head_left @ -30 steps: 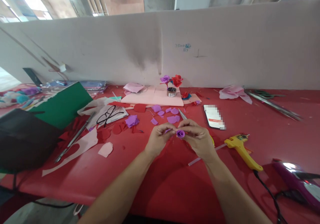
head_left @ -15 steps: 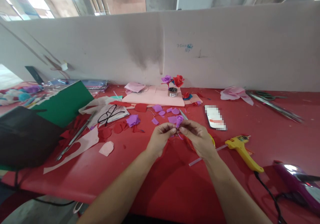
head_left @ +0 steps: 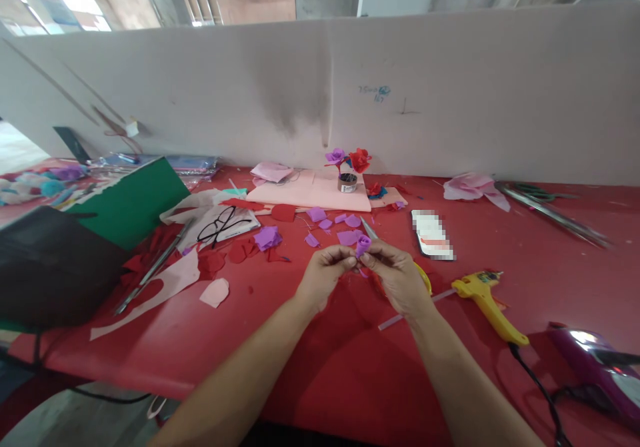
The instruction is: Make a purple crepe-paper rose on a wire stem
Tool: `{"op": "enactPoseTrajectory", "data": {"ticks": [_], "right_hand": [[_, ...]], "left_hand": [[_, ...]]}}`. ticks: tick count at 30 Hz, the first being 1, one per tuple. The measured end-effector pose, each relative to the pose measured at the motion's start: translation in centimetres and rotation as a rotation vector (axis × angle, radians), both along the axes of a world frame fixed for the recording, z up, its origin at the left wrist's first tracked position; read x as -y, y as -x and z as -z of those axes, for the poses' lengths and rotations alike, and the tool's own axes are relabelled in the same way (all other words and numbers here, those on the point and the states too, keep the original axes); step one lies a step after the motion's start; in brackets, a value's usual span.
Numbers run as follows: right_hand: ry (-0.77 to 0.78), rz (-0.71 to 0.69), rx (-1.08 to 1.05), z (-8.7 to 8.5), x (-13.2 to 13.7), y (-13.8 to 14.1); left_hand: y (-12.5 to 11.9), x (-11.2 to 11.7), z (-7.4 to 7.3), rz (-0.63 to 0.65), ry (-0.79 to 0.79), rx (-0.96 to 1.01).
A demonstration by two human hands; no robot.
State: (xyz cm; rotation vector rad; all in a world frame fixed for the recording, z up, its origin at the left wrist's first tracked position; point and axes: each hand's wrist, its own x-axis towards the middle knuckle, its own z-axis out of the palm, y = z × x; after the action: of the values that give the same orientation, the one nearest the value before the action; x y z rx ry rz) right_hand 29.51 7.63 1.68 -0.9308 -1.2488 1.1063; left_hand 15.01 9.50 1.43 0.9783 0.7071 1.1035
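Observation:
A small purple paper rosebud is pinched between the fingertips of both my hands over the red table. My left hand is closed on its left side, my right hand on its right. Loose purple petals lie just beyond my fingers, more purple scraps to the left. Further back, a small tin on a pink sheet holds a finished purple flower and a red flower.
A yellow glue gun with a glue stick lies right of my hands, a phone behind it, a purple appliance at far right. Glasses, red scraps, pink offcuts, a green sheet and a black bag fill the left.
The rosebud has turned from facing me to pointing upward between my fingertips, and both hands have lifted slightly away from me. Nothing else on the table has moved.

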Motion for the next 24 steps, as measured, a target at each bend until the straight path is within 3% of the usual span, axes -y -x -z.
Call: {"op": "enactPoseTrajectory", "data": {"ticks": [6,14,24], "right_hand": [[0.005,-0.089,-0.043,0.27,-0.12,-0.20],[-0.039,-0.105,-0.013,-0.28,0.00,-0.29],[0.152,-0.011,-0.224,0.04,-0.10,0.18]], "left_hand": [[0.14,-0.02,-0.26,0.046,-0.009,0.004],[0.19,-0.13,-0.25,0.047,-0.077,-0.016],[-0.01,-0.11,-0.08,0.027,-0.004,0.070]]}}
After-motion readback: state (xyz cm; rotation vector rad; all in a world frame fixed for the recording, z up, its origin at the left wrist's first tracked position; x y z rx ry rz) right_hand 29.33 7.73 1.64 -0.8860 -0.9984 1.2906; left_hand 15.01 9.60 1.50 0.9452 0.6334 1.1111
